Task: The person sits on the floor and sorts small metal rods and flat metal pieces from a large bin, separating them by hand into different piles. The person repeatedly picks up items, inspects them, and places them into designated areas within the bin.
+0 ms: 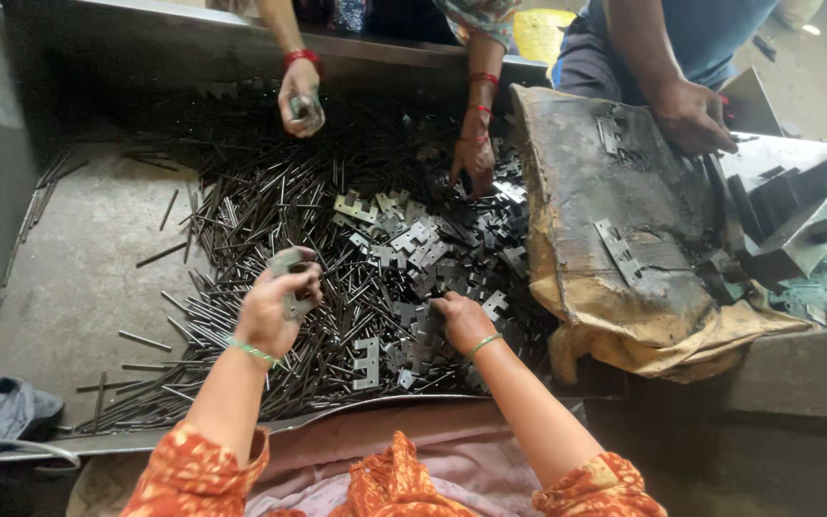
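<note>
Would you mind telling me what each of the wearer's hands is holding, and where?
The left hand grips a small stack of metal hinge plates around their middle. The right hand rests palm-down on the plate pile, lifting nothing visible.

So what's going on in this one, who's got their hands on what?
A person sits at a large grey metal tray heaped with thin dark metal pins and small flat metal hinge plates. Their left hand is raised, holding a hinge plate; their right hand is down in the plates. Across the tray, another person's two hands with red bangles also pick through the pile. At the right, a third person's hand rests on a dirty brown sack.
</note>
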